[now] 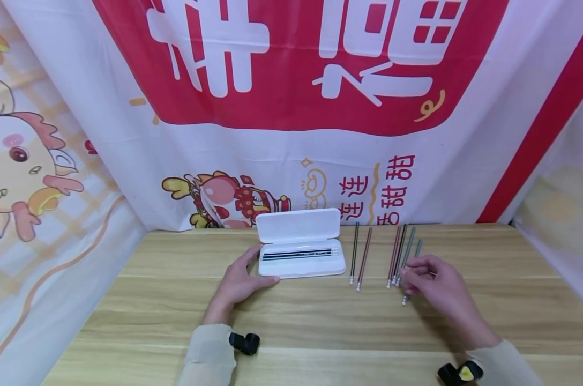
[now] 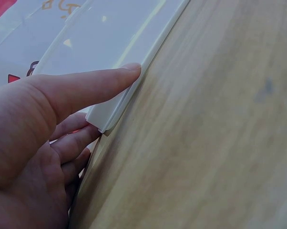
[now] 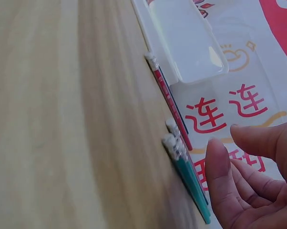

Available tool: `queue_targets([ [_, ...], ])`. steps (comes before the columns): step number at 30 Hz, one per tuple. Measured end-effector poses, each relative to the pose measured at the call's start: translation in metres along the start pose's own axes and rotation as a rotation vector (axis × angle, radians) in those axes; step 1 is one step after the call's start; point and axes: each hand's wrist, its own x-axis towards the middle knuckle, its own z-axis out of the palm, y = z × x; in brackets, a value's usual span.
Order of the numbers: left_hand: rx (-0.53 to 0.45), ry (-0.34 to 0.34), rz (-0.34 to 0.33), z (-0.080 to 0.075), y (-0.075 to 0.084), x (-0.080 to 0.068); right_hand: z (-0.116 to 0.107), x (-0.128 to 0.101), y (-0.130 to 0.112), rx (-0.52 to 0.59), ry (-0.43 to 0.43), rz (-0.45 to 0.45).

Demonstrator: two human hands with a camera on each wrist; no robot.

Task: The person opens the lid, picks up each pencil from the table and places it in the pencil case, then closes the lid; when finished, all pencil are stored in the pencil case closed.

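Observation:
An open white pencil case (image 1: 298,226) stands on the table with its lid raised at the back. Dark pencils (image 1: 296,255) lie lengthwise inside it. My left hand (image 1: 240,280) holds the case by its left end, thumb (image 2: 98,88) along the front edge and fingers at the side. My right hand (image 1: 438,284) is over the rightmost pencils, its thumb and forefinger apart with nothing between them in the right wrist view. Beneath and beside it lie green pencils (image 3: 189,179), with red and black ones close to their left, white eraser ends toward me.
Between the case and the right-hand group lie a black pencil (image 1: 354,254) and a red pencil (image 1: 364,260), slightly apart. A printed cloth (image 1: 291,145) hangs along the table's back edge, with more cloth at both sides. The wooden table (image 1: 320,327) extends in front.

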Motion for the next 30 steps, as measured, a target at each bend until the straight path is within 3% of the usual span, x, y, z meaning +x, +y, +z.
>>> queue_targets([
  [10,0.001,0.001,0.002,-0.001,-0.001,0.000,-0.012,-0.002,0.018,0.021,-0.022,0.046],
  [21,0.007,0.002,-0.001,-0.001,0.000,0.000,-0.017,0.005,0.019,-0.038,-0.096,0.084],
  [30,-0.001,-0.001,-0.001,-0.001,-0.001,0.000,-0.016,0.010,0.015,-0.142,-0.079,0.149],
])
